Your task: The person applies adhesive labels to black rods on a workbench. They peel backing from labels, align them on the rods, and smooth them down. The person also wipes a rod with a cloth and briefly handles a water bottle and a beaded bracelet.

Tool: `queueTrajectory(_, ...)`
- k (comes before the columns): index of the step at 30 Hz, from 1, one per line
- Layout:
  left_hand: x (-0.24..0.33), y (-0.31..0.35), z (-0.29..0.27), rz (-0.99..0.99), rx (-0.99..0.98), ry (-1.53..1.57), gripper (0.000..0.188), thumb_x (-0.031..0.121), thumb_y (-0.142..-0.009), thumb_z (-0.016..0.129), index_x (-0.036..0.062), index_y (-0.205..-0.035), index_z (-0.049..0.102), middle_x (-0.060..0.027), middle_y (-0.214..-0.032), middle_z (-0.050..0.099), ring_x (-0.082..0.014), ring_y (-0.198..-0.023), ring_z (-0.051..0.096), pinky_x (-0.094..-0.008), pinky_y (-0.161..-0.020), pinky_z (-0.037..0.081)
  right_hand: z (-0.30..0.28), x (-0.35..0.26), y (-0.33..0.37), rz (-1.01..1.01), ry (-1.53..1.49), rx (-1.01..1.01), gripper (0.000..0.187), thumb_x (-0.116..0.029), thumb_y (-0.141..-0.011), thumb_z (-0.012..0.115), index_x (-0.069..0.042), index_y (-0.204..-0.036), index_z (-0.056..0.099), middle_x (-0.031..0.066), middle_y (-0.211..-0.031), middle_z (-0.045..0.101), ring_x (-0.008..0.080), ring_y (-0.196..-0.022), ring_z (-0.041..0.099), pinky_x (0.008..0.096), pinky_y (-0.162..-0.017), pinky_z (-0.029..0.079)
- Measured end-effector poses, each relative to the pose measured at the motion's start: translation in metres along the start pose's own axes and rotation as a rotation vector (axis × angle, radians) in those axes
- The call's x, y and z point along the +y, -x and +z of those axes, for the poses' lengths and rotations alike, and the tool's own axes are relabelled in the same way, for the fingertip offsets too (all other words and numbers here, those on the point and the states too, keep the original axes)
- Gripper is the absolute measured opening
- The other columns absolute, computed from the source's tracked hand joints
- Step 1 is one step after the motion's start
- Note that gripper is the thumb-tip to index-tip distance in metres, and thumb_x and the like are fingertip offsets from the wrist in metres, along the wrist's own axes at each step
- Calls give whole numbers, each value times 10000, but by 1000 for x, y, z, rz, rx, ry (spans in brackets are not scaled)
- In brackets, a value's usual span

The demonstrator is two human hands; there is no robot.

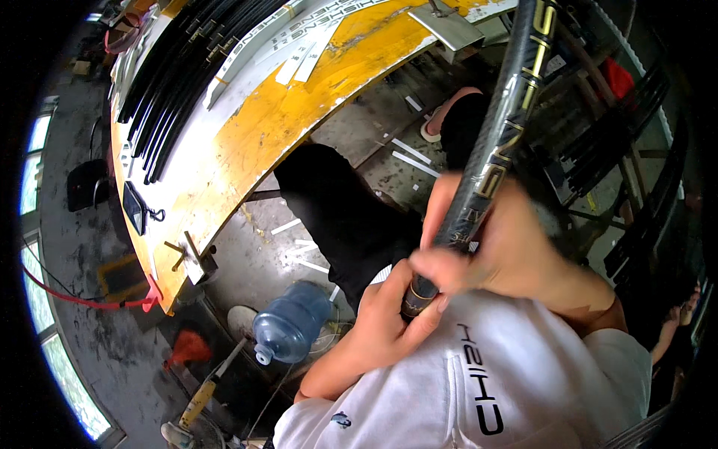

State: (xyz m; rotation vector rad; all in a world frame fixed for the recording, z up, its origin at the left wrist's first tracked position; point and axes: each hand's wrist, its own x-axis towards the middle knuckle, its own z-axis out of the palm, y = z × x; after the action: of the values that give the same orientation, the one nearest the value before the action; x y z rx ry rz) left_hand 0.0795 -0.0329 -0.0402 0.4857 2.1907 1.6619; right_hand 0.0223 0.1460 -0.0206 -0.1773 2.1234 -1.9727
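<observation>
A dark carbon-weave rod (502,131) with gold lettering runs from the top right of the view down to my chest. My left hand (393,318) is wrapped around its lower butt end, thumb pressed near the gold ring. My right hand (508,243) grips the rod just above, fingers curled over the shaft; this hand is blurred. Both hands sit close against my white shirt. My dark trouser legs and a pink sandal show below the rod.
A long yellow and white workbench (299,112) carries several black rods (187,67) along its left side. A blue water jug (288,323) lies on the concrete floor. White strips litter the floor. A rack of dark rods (636,172) stands on the right.
</observation>
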Motion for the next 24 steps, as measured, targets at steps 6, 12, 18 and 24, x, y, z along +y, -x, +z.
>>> queueTrajectory(6,-5,11,-3,-146,-81,83,264,165,-830,672,17,-967,501,-96,-698,571,-214,-585,566,-296,-565,444,-33,-33,-33,-71,-64,184,227,-223,-730,688,-52,-714,538,1,-549,528,33,-344,408,175,-307,302)
queueTrajectory(12,-7,2,1,-49,-5,43,251,144,-823,664,20,-986,519,-92,-706,590,-212,-646,616,-293,-612,469,-1,6,2,76,0,-126,227,-156,-672,762,-51,-648,562,-1,-564,547,72,-500,520,222,-467,401)
queueTrajectory(18,-10,18,-1,-135,-73,34,247,166,-824,683,20,-920,508,-97,-694,583,-188,-570,567,-267,-566,443,-45,-40,-37,27,-123,177,266,-232,-748,721,-40,-717,540,36,-580,580,42,-335,442,183,-305,338)
queueTrajectory(24,-13,10,8,-110,33,2,264,173,-822,690,17,-893,490,-95,-620,558,-191,-523,562,-287,-526,441,-4,5,1,-88,17,-64,248,-134,-664,770,-51,-644,538,5,-555,553,72,-385,485,199,-396,383)
